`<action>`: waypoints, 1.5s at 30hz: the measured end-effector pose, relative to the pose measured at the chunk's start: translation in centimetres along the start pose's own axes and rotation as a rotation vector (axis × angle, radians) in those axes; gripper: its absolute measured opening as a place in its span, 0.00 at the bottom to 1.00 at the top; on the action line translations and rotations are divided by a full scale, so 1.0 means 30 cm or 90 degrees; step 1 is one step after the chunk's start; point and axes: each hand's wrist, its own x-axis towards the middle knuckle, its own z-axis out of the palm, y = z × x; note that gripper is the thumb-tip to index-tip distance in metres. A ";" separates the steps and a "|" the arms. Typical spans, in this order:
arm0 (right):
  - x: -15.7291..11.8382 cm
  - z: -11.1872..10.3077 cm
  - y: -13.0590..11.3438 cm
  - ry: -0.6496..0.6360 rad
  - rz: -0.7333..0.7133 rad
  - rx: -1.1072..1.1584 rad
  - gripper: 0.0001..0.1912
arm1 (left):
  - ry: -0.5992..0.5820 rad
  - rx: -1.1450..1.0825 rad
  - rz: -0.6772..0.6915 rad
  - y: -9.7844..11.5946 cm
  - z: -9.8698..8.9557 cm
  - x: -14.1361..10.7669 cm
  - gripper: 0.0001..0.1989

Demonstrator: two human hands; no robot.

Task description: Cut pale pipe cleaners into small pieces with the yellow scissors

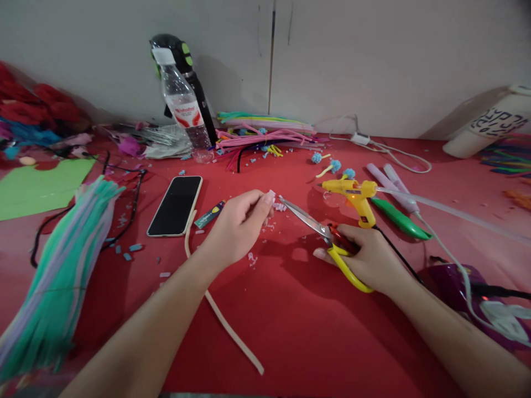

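My left hand (pixel 243 224) pinches a small pale pink fuzzy piece (pixel 270 195) between thumb and fingertips; its exact kind is too small to tell. My right hand (pixel 369 251) grips a pair of scissors (pixel 307 217) by the red and yellow handles, blades pointing up and left. The blade tips end close to the pinched piece, apparently without touching it. Several pale pink clippings (pixel 280 207) lie on the red tabletop (pixel 282 326) beneath the tips. A cream pipe cleaner (pixel 232 331) stretches under my left forearm.
A yellow glue gun (pixel 350 190) stands beyond my right hand, its cord trailing beside that arm. Left are a phone (pixel 176 206) and a bundle of green and lilac pipe cleaners (pixel 62 276). Behind stands a plastic bottle (pixel 182 105). A purple power strip (pixel 448 282) lies at right.
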 end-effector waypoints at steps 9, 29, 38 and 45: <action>-0.001 0.001 0.012 -0.006 -0.033 -0.016 0.25 | 0.001 -0.024 -0.007 0.008 -0.003 0.000 0.19; 0.003 -0.001 -0.002 0.007 -0.030 0.002 0.26 | 0.012 -0.014 -0.017 0.009 -0.002 0.001 0.20; 0.001 0.000 0.007 -0.009 -0.031 -0.011 0.25 | 0.051 -0.029 -0.038 0.002 -0.001 -0.002 0.22; 0.002 -0.002 0.014 -0.026 -0.034 -0.027 0.24 | 0.049 -0.016 -0.048 0.014 -0.003 -0.005 0.23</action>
